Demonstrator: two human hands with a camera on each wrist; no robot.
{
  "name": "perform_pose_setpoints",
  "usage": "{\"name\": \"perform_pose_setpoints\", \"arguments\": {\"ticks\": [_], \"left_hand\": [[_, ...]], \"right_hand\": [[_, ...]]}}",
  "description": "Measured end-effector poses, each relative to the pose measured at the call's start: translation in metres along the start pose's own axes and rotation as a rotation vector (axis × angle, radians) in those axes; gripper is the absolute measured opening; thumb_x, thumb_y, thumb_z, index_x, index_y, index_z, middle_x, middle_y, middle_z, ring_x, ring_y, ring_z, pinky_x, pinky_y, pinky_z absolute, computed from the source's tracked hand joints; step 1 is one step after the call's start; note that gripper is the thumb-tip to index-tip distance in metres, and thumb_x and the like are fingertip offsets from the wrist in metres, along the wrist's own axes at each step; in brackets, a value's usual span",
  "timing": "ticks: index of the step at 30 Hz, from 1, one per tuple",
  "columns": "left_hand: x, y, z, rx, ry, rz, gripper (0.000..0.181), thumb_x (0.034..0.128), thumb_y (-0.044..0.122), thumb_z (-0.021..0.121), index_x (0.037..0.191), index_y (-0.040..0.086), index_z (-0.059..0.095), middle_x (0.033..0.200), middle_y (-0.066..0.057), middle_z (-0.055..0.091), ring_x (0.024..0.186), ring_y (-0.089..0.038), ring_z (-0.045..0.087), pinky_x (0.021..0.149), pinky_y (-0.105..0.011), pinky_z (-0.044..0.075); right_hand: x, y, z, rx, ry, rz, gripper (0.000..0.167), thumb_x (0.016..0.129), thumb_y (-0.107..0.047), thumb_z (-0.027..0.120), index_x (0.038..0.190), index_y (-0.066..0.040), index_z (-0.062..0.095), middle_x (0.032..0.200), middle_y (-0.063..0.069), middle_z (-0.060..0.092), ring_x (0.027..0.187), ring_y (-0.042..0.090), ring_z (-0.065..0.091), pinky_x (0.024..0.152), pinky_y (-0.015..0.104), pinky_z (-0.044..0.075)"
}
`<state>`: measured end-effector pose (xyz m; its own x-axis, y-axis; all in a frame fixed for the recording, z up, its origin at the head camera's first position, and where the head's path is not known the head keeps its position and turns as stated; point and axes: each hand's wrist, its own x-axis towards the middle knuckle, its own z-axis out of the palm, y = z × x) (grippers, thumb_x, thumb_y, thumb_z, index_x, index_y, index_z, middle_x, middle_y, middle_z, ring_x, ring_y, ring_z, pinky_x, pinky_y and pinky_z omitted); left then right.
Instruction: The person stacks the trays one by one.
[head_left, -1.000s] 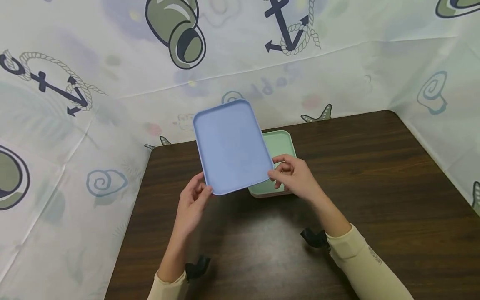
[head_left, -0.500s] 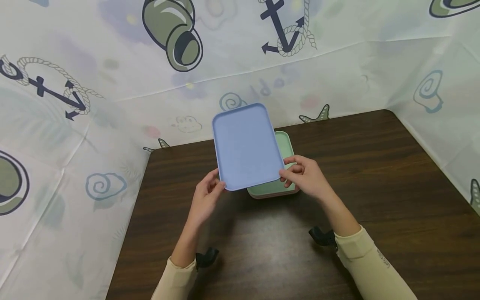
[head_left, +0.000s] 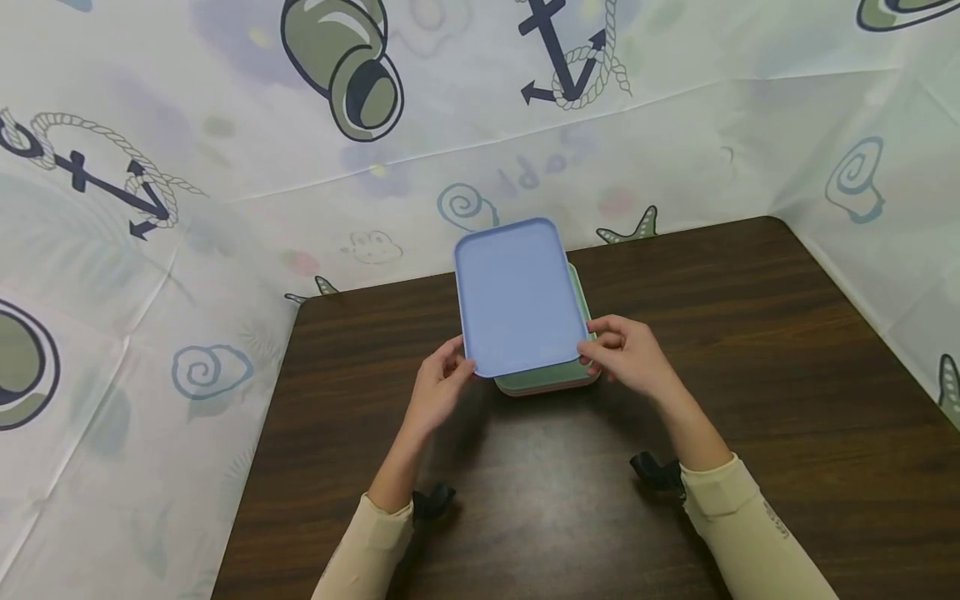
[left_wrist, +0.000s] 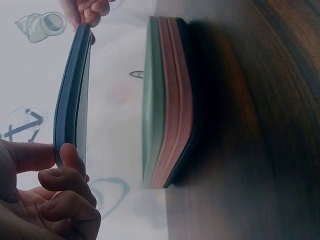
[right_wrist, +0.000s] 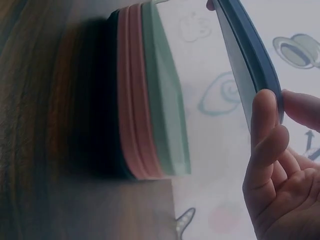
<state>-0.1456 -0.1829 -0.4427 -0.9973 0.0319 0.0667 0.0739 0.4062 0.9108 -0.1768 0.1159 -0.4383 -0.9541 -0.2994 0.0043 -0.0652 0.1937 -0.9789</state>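
Note:
A flat blue rectangular tray (head_left: 521, 300) with a low raised rim hangs in the air, its far end raised. My left hand (head_left: 438, 387) pinches its near left corner between thumb and fingers. The near right corner is pinched by my right hand (head_left: 628, 354). Beneath it, apart from it, a stack stands on the table, with a green tray (head_left: 543, 381) on top, mostly hidden in the head view. Both wrist views show a gap between the blue tray and the stack. Under the green one lie pink trays (left_wrist: 176, 100), above a dark layer hard to separate from shadow.
The dark wood-grain table (head_left: 735, 358) has rounded far corners. Behind and beside it hangs a pale cloth (head_left: 480, 125) printed with anchors, shells and starfish. Black wrist straps (head_left: 656, 472) show at the cream sleeves (head_left: 750, 525).
Both hands have carried the blue tray rightward, so it covers more of the green tray. The tray's far edge has dropped slightly. The stack stays in place.

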Motion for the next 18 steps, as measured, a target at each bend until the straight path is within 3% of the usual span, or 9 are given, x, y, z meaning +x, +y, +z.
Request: {"name": "perform_pose_setpoints", "arguments": {"ticks": [6, 11, 18], "left_hand": [[0.005, -0.007, 0.008, 0.113, 0.002, -0.001, 0.042, 0.0917, 0.007, 0.059, 0.133, -0.003, 0.056, 0.077, -0.015, 0.062, 0.068, -0.024, 0.058, 0.063, -0.029, 0.04], [0.008, -0.014, 0.012, 0.151, -0.01, 0.011, 0.042, 0.0913, 0.007, 0.059, 0.131, -0.005, 0.057, 0.074, -0.011, 0.061, 0.064, -0.015, 0.054, 0.063, -0.031, 0.041], [0.012, -0.019, 0.02, 0.209, -0.007, -0.014, 0.042, 0.0917, 0.009, 0.06, 0.132, -0.003, 0.058, 0.072, -0.003, 0.058, 0.063, -0.015, 0.05, 0.061, -0.03, 0.038]], "right_hand": [[0.001, 0.008, -0.003, -0.012, -0.02, 0.041, 0.039, 0.093, -0.014, 0.067, 0.121, 0.01, 0.055, 0.085, 0.018, 0.071, 0.064, 0.02, 0.066, 0.05, 0.033, 0.047], [0.003, 0.016, -0.003, -0.039, -0.015, 0.054, 0.036, 0.093, -0.013, 0.067, 0.119, 0.01, 0.056, 0.084, 0.017, 0.072, 0.066, 0.028, 0.067, 0.051, 0.035, 0.048], [0.003, 0.026, -0.002, -0.08, 0.0, 0.091, 0.036, 0.093, -0.014, 0.067, 0.118, 0.01, 0.057, 0.084, 0.017, 0.072, 0.07, 0.034, 0.067, 0.052, 0.036, 0.049]]}}
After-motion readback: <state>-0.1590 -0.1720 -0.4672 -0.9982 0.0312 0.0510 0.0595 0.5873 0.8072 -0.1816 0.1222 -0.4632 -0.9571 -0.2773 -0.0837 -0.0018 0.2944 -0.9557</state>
